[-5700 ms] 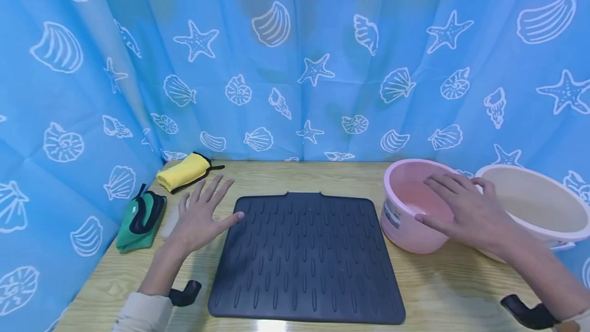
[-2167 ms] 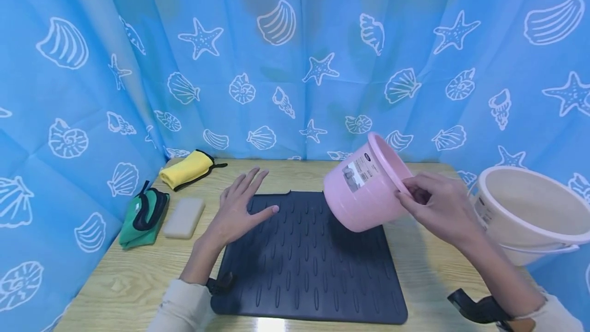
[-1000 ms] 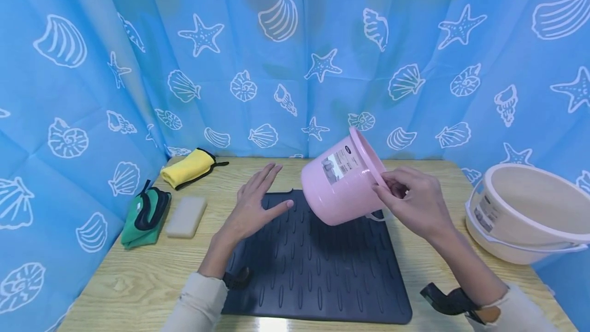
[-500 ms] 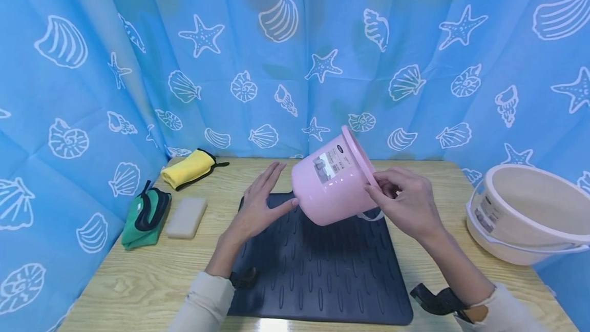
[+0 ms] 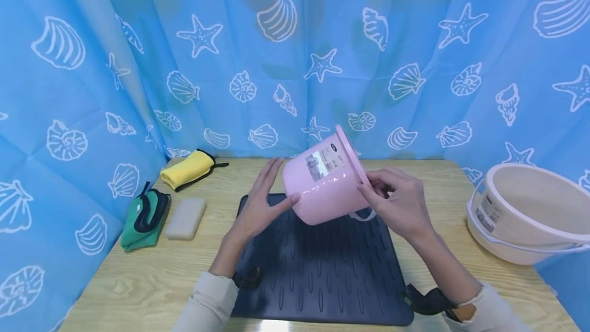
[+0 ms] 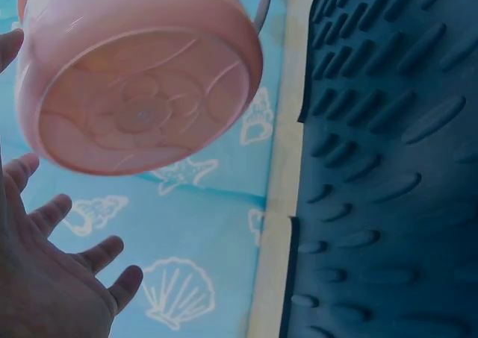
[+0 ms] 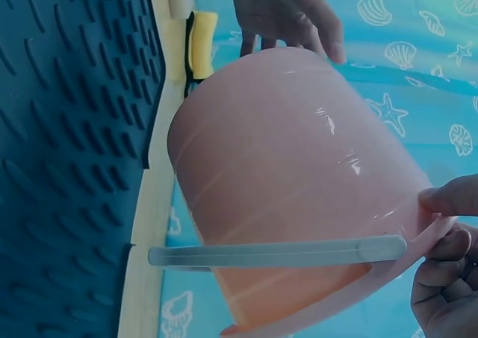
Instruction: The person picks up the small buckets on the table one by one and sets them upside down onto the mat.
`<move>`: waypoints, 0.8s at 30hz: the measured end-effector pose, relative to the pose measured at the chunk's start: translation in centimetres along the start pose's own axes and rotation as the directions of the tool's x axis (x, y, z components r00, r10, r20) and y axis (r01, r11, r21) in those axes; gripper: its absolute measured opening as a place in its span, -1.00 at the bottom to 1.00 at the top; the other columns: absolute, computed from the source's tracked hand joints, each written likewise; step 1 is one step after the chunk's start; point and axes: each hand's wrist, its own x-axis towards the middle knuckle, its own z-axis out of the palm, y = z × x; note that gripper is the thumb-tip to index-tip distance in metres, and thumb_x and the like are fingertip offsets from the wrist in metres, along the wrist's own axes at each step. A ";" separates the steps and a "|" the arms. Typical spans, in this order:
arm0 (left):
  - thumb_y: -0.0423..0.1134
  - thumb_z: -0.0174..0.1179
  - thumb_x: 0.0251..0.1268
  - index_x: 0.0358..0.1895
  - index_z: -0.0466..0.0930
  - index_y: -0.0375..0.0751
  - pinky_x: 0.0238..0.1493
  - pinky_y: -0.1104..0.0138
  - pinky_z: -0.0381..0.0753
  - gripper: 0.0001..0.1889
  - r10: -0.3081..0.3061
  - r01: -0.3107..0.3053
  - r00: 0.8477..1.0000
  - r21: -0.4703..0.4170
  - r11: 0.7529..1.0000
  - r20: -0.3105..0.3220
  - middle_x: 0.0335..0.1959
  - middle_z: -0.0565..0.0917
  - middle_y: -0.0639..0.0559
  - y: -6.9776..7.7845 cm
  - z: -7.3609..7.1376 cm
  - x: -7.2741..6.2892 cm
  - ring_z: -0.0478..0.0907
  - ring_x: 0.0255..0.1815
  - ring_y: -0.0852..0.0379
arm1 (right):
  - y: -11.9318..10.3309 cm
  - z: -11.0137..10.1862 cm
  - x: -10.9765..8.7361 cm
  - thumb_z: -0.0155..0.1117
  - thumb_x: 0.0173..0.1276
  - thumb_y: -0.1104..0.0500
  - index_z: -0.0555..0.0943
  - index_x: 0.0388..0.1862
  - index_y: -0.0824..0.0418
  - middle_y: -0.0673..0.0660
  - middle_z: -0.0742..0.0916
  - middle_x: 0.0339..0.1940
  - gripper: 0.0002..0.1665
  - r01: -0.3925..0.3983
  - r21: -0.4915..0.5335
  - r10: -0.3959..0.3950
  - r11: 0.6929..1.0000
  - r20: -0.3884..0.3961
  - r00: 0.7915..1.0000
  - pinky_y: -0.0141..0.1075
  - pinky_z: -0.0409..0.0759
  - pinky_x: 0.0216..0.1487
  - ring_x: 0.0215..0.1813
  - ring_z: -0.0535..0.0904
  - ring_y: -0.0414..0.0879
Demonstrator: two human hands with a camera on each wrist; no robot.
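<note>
Head view: above the near side of the table [image 5: 115, 281], facing forward and down; widest, farthest back, with left hand [image 5: 259, 206] and right hand [image 5: 400, 201] both in. Left wrist: close, turned sideways, facing the pink bucket [image 5: 318, 188] at its base [image 6: 142, 107]. Right wrist: close, also sideways, looking past the handle [image 7: 276, 254] toward the left hand. All three share bucket, mat [image 5: 318, 275], curtain [image 5: 276, 91].

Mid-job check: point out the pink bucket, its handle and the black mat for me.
Pink bucket [image 5: 324, 196]: head view, on the side wall below the label.
Handle [image 7: 276, 254]: right wrist view, middle of the pale bar.
Black mat [image 5: 318, 275]: head view, bare ribbed surface.
</note>
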 end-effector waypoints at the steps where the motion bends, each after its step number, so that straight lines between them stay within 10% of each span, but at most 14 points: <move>1: 0.36 0.19 0.21 0.60 -0.10 0.43 0.33 -0.38 0.06 -0.06 -0.005 0.005 1.000 -0.012 1.000 -0.001 0.64 -0.12 0.21 0.0 0.1 0.0 -0.17 0.62 -0.02 | 0.0 0.1 0.0 0.55 0.10 0.39 0.79 -0.20 0.28 -0.05 0.61 -0.51 -0.76 -0.009 0.005 0.009 1.000 0.000 1.000 -0.46 0.35 -0.55 -0.52 0.41 -0.17; 10: 0.30 0.26 0.18 0.59 -0.19 0.52 0.37 -0.26 0.16 -0.01 -0.029 0.024 0.999 -0.174 0.984 -0.031 0.62 -0.08 0.19 -0.6 0.5 0.1 0.02 0.56 -0.07 | -0.1 1.0 -0.2 0.55 0.10 0.40 0.79 -0.19 0.28 -0.04 0.66 -0.46 -0.74 -0.047 0.053 0.048 0.997 -0.019 0.999 -0.47 0.39 -0.53 -0.51 0.44 -0.15; 24: 0.18 0.34 0.17 0.58 -0.31 0.51 0.26 -0.10 0.44 0.08 0.006 -0.005 1.000 -0.460 0.888 0.000 0.62 -0.17 0.21 -1.3 1.1 0.2 0.11 0.53 -0.12 | -0.5 1.8 -0.3 0.55 0.12 0.39 0.79 -0.17 0.28 0.02 0.71 -0.40 -0.75 -0.089 0.153 0.096 0.984 -0.042 0.995 -0.49 0.42 -0.49 -0.48 0.47 -0.15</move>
